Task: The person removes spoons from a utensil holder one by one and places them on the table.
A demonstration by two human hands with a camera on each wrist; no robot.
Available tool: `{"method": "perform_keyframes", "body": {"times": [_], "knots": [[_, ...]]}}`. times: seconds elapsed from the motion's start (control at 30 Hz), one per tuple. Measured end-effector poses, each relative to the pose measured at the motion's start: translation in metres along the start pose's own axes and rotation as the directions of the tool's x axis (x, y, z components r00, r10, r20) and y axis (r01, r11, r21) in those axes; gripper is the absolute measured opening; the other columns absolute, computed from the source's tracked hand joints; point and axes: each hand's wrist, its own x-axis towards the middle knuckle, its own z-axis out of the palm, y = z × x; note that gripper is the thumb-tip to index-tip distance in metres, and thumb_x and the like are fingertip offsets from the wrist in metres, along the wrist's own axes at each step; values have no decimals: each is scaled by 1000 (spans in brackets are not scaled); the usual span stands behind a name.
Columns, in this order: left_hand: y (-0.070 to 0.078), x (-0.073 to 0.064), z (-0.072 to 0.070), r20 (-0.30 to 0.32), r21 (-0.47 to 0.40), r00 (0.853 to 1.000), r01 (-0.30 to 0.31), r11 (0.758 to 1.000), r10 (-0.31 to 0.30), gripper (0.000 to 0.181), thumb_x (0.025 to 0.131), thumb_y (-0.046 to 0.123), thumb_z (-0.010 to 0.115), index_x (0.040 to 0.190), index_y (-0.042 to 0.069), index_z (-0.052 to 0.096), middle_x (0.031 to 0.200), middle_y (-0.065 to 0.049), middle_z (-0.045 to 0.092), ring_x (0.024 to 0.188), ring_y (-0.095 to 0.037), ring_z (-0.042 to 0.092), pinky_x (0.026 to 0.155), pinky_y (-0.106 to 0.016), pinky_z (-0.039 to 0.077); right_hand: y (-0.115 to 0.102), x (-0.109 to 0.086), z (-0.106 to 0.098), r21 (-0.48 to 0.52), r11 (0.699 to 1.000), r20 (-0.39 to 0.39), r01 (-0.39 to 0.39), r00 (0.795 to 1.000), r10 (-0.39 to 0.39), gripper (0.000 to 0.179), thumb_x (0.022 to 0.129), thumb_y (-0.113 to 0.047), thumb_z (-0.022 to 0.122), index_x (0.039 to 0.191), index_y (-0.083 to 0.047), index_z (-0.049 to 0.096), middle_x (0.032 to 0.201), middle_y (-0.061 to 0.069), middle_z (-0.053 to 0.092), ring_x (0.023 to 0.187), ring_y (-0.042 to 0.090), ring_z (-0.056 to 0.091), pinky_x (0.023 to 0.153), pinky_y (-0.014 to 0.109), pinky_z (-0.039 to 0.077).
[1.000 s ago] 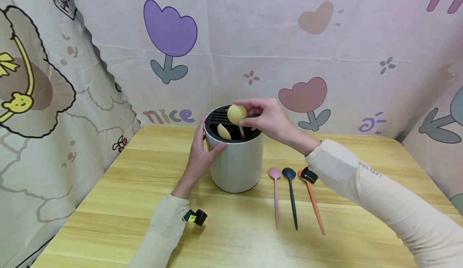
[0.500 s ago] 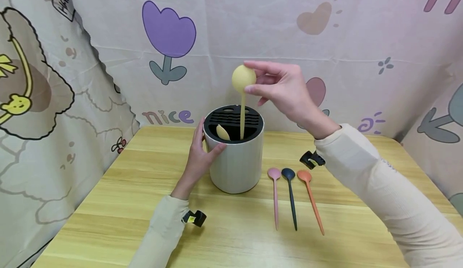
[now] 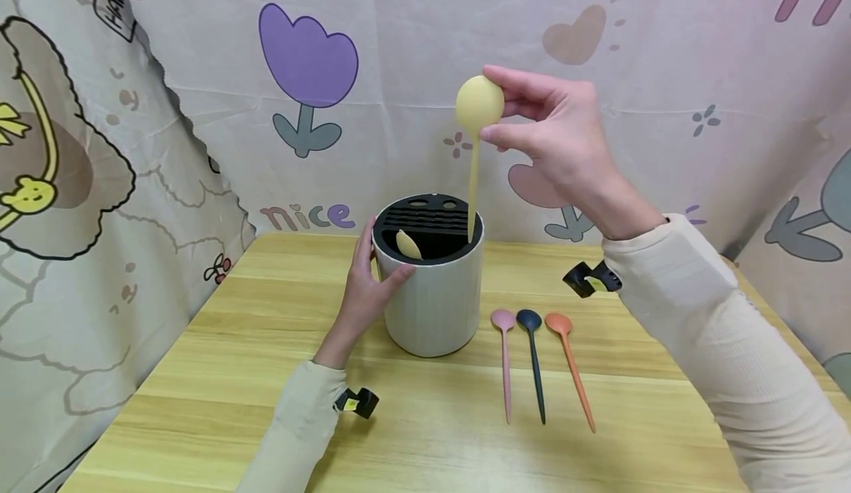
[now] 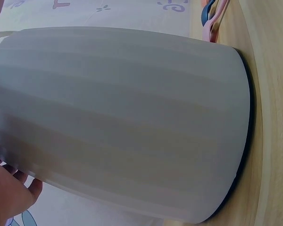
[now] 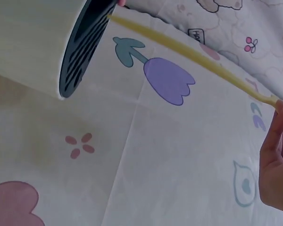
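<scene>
Up above the utensil holder [image 3: 435, 304], my right hand [image 3: 568, 134] pinches a yellow spoon [image 3: 479, 103] by its round bowl, between thumb and fingers. The spoon's handle hangs down, its tip overlapping the right part of the black slotted lid [image 3: 425, 219] in the head view. In the right wrist view the handle [image 5: 193, 54] slants from the fingers toward the lid. My left hand [image 3: 364, 293] grips the white holder at its left side, thumb across the front near the rim. Another pale yellow utensil head [image 3: 408, 245] sticks up from the large front opening.
To the right of the holder, a pink spoon [image 3: 504, 321], a dark blue spoon [image 3: 530, 321] and an orange spoon [image 3: 560, 324] lie side by side on the wooden table [image 3: 266, 375]. A printed cloth [image 3: 425, 49] hangs behind the table.
My right hand has pulled the yellow spoon up out of the holder's front opening and moved it up and to the right. The left hand has stayed on the holder.
</scene>
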Motion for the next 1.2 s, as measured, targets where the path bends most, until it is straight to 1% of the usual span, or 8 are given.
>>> {"method": "perform_keyframes", "body": {"times": [0.17, 0.3, 0.37, 0.5, 0.67, 0.87, 0.97, 1.2], "knots": [[0, 0, 1, -6, 4, 1000, 9, 1000, -9, 119, 70, 81, 59, 155, 8, 16, 158, -11, 19, 141, -26, 24, 114, -49, 22, 0, -1, -7, -67, 997, -16, -44, 999, 43, 51, 72, 18, 73, 120, 3, 65, 89, 9, 72, 77, 15, 69, 68, 21, 55], [-1, 0, 1, -4, 5, 1000, 3, 1000, -3, 119, 71, 80, 59, 155, 7, 17, 158, -11, 20, 141, -27, 25, 113, -50, 22, 6, -4, -13, -173, 978, -23, -116, 993, 114, 51, 73, 14, 76, 122, 2, 65, 92, 7, 73, 81, 12, 70, 74, 21, 55], [0, 0, 1, -3, 4, 1000, -2, 1000, 2, 117, 72, 79, 60, 155, 7, 17, 158, -11, 20, 140, -27, 25, 113, -50, 22, 11, -5, -16, -195, 970, -23, -148, 989, 146, 52, 74, 13, 76, 123, 1, 65, 94, 7, 73, 82, 12, 70, 77, 22, 54], [0, 0, 1, 0, 6, 1000, -3, 1000, 3, 116, 73, 78, 60, 155, 8, 17, 157, -11, 20, 140, -27, 25, 113, -51, 22, 21, -9, -23, -181, 963, -12, -199, 980, 201, 54, 73, 13, 76, 124, 4, 63, 93, 5, 74, 83, 12, 70, 79, 21, 53], [0, 1, 1, -3, 3, 1000, 3, 1000, -3, 119, 71, 80, 59, 155, 8, 16, 158, -10, 20, 140, -26, 25, 113, -50, 22, 35, -15, -32, -190, 948, 7, -256, 965, 262, 55, 73, 13, 77, 125, 4, 62, 88, 2, 74, 82, 11, 70, 75, 20, 54], [-1, 0, 0, -5, -2, 1000, -8, 1000, 8, 118, 72, 79, 60, 155, 7, 16, 158, -11, 19, 141, -26, 23, 114, -49, 21, 54, -26, -44, -234, 928, 79, -291, 945, 316, 53, 76, 13, 74, 127, 8, 58, 90, 2, 73, 83, 9, 69, 76, 22, 54], [-1, 0, 0, -4, -1, 1000, -4, 1000, 4, 117, 72, 78, 60, 155, 9, 16, 158, -11, 18, 142, -26, 22, 114, -50, 20, 63, -32, -53, -299, 905, 128, -302, 927, 352, 54, 78, 7, 76, 129, 7, 57, 91, 0, 73, 84, 7, 68, 78, 20, 53], [0, 0, 1, -1, 8, 1000, 7, 1000, -7, 119, 71, 81, 58, 155, 7, 15, 158, -11, 17, 142, -26, 22, 113, -51, 21, 91, -50, -72, -373, 849, 194, -374, 864, 465, 53, 81, -1, 77, 130, 5, 57, 98, 5, 72, 88, 8, 67, 81, 20, 52]]}}
